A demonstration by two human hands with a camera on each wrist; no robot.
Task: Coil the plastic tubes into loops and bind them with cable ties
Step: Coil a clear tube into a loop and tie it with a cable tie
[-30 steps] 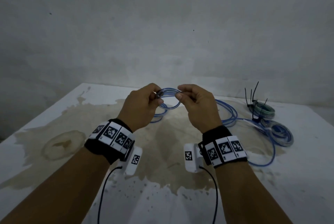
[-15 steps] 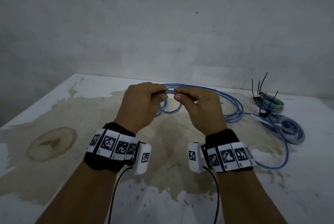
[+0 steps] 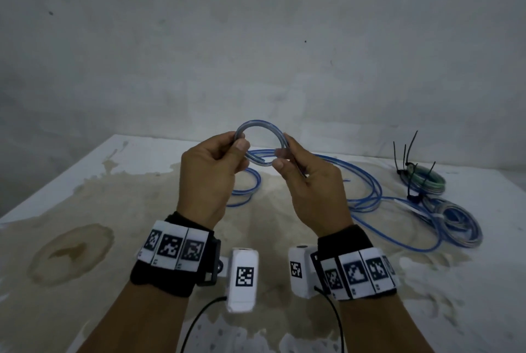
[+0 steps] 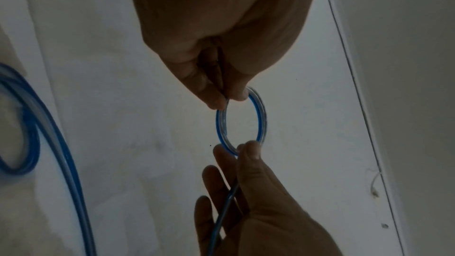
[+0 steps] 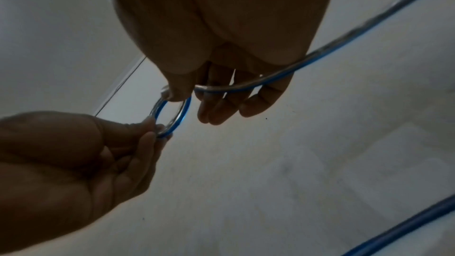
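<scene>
A clear plastic tube with a blue stripe is bent into one small loop, held up above the table between both hands. My left hand pinches the loop's left side between thumb and fingers. My right hand pinches the right side, where the tube crosses itself. The left wrist view shows the loop stretched between the left hand and the right hand. In the right wrist view the tube's long tail runs off across the right hand's fingers. The rest of the tube lies in loose curves on the table.
The white table carries a large brown stain. At the far right lie a greenish coil bound with black cable ties and a blue coil. A grey wall stands just behind the table's far edge.
Both hands have risen and moved slightly apart. The tube pinched flat between them has opened into a small upright loop.
</scene>
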